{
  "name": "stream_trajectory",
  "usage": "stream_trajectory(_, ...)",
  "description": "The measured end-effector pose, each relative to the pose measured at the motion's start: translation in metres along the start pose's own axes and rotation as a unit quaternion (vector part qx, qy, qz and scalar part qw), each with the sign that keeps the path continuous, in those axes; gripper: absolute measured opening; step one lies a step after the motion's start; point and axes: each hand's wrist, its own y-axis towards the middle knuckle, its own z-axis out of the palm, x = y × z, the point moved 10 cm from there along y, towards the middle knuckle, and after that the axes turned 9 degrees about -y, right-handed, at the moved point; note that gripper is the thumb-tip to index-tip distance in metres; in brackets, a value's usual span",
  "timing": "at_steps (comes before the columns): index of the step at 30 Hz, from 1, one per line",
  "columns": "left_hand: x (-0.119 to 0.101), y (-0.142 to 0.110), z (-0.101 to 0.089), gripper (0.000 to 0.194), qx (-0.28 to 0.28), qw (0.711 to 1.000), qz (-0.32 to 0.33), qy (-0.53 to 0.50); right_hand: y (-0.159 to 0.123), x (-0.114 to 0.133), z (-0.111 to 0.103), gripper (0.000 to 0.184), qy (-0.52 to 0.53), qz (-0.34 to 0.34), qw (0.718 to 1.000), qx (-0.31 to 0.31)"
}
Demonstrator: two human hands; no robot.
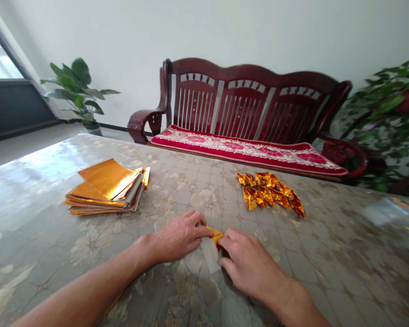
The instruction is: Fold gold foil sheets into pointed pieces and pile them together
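Between my two hands, near the table's front middle, lies a partly folded sheet of gold foil paper (211, 254), its pale back facing up and a gold fold at the far end. My left hand (182, 235) presses the fold from the left with thumb and fingers closed on it. From the right, my right hand (247, 261) pinches the paper's right edge with bent fingers. A stack of flat gold foil sheets (105, 181) sits to the left. Several folded gold foil pieces (271, 193) are grouped in rows beyond my right hand.
The table (177, 181) has a patterned, glossy cover. Behind it stands a dark red wooden bench (245, 104) with a red floral cushion (238, 146). Potted plants are at the left (80, 86) and right (388, 109). Clear plastic packaging (388, 211) lies at the table's right.
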Motion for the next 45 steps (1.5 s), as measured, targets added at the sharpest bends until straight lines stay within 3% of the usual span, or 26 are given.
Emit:
stream_trajectory(6, 0.0, -0.001, -0.002, 0.059, 0.001, 1.0, -0.003, -0.02, 0.008, -0.004, 0.004, 0.021, 0.062, -0.001, 0.997, -0.034)
stream_trajectory(11, 0.001, -0.002, -0.004, 0.058, 0.001, 1.0, -0.004, -0.014, 0.007, -0.001, 0.007, 0.023, 0.023, 0.008, 1.0, -0.017)
stream_trajectory(16, 0.001, -0.003, -0.007, 0.057, -0.003, 1.0, 0.005, -0.02, -0.003, 0.014, 0.007, 0.011, 0.007, 0.017, 1.0, 0.001)
stream_trajectory(21, 0.004, -0.002, -0.008, 0.055, -0.002, 1.0, 0.007, -0.029, -0.007, 0.021, 0.013, 0.034, 0.004, 0.065, 0.998, 0.01)
stream_trajectory(27, 0.01, -0.004, -0.011, 0.049, -0.016, 1.0, -0.01, -0.018, 0.0, 0.018, 0.012, 0.028, -0.028, 0.051, 0.998, -0.029)
stream_trajectory(37, 0.018, -0.002, -0.004, 0.023, -0.036, 0.997, -0.016, 0.064, 0.011, -0.007, 0.01, 0.036, -0.045, 0.035, 0.993, -0.099)
stream_trajectory(45, 0.018, 0.007, -0.005, 0.029, -0.075, 0.994, -0.027, 0.075, 0.013, -0.018, 0.002, 0.021, 0.001, 0.047, 0.988, -0.15)
